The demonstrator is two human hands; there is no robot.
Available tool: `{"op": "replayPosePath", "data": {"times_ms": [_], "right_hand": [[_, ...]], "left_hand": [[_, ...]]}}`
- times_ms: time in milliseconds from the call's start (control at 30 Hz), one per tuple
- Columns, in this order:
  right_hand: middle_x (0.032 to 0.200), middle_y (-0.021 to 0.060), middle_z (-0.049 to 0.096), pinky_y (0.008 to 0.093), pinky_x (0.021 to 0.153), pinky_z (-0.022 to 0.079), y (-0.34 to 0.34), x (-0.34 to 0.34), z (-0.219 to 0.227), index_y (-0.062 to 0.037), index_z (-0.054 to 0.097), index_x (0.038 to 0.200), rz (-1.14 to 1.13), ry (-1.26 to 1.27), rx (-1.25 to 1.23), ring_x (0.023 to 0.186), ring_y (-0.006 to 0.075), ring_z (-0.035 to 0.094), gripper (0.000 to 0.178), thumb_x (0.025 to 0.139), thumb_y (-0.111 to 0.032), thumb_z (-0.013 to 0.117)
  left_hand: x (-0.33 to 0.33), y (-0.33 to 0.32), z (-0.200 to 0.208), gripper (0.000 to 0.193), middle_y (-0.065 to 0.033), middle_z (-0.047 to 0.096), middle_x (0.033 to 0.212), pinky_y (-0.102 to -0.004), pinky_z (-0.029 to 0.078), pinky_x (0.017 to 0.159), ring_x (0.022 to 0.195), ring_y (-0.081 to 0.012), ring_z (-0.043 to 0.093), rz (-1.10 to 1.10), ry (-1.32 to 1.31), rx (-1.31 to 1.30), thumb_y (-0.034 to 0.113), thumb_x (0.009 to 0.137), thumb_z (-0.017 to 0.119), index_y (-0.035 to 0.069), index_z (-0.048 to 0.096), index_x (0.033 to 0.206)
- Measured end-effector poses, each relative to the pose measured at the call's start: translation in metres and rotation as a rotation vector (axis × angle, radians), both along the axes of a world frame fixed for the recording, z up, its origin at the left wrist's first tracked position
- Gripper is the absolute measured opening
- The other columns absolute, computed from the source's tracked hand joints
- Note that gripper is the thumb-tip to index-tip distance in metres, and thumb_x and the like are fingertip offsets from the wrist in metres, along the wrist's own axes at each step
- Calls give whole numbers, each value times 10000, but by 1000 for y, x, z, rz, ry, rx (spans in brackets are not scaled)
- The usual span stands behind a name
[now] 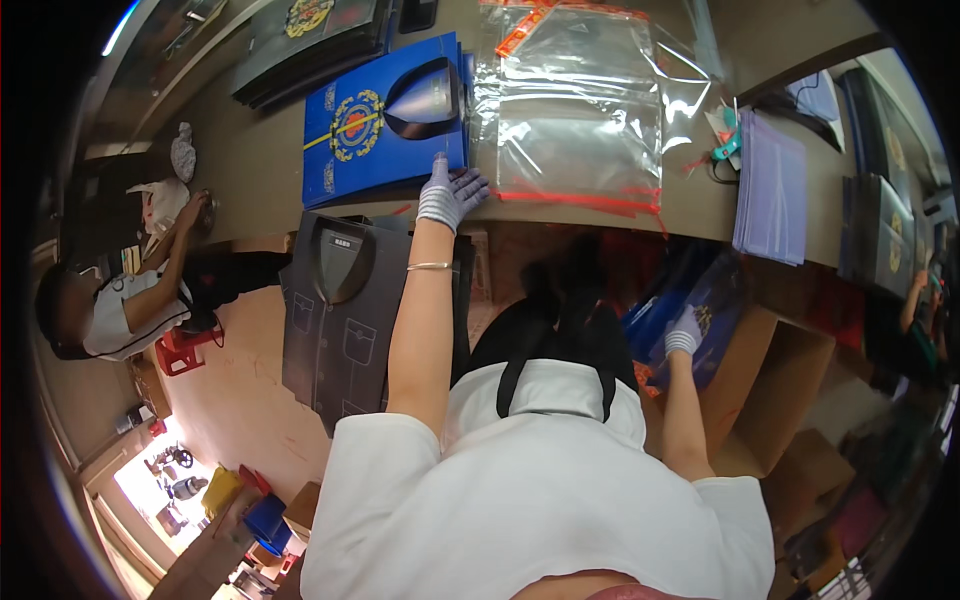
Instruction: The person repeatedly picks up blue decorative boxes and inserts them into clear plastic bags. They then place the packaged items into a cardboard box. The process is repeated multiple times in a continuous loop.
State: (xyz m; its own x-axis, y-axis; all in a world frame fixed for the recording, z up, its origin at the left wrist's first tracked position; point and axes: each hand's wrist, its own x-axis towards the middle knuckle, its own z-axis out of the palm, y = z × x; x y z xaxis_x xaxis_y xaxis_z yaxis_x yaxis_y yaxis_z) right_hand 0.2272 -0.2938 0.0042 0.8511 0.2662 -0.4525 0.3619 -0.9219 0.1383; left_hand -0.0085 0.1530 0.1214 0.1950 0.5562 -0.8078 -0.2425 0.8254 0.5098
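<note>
My left hand point(452, 194), in a striped white glove, is open with its fingers spread at the table's front edge. It is by the lower right corner of a stack of blue paper gift bags point(390, 120) with dark handles and a gold emblem. Below the table edge on the right, my gloved right hand point(685, 333) grips a blue bag point(722, 300) in a shiny clear plastic sleeve; its fingertips are hard to make out. A pile of clear plastic sleeves point(580, 150) with red edges lies on the table between my hands.
Dark grey bags point(335, 310) hang beside my left forearm. Pale purple sleeves point(772, 190) and a teal tool point(728, 148) lie on the right. An open cardboard box point(770, 390) stands by my right arm. Black bags point(310, 45) lie far left. A co-worker point(130, 300) sits at left.
</note>
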Motion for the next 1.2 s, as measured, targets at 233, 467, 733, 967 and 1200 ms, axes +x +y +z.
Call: {"op": "replayPosePath", "data": {"times_ms": [233,467,733,967,1200], "right_hand": [[1011,162,608,388,784,471,57,-2,35,-78,530,1093,93,213,341,911,325,595,366,786,-261,609],[1059,104,608,275,734,485,141,26,97,-26,524,1126,-182,923,1328,904,196,615,388,884,-329,529],[1324,162,391,391,956,355,142,85,146,-59,215,1380,-43,1273,1570,1203,282,401,984,683,-632,607],[1007,83,605,322,844,451,15,24,162,26,559,1078,-332,1462,1221,944,169,548,544,653,-230,784],[977,35,596,300,768,470,-56,-16,168,14,538,1095,-573,773,1239,870,164,553,431,728,-134,708]], "left_hand": [[5,-12,40,265,-107,608,773,-305,479,546,665,-203,617,134,178,450,226,862,526,-20,551,767],[1,-97,248,62,-137,592,804,-339,452,721,796,-283,573,-830,519,1562,43,684,591,10,635,712],[-7,-73,302,104,-188,606,888,-341,505,723,803,-338,616,-1600,-107,1587,-10,648,539,-47,581,736],[59,-34,248,128,-94,604,716,-251,443,544,581,-130,531,-1574,-207,1083,30,712,535,-60,608,769],[192,-27,136,279,-29,592,715,-242,410,582,634,-99,500,-1138,-487,896,244,845,511,-16,615,835]]}}
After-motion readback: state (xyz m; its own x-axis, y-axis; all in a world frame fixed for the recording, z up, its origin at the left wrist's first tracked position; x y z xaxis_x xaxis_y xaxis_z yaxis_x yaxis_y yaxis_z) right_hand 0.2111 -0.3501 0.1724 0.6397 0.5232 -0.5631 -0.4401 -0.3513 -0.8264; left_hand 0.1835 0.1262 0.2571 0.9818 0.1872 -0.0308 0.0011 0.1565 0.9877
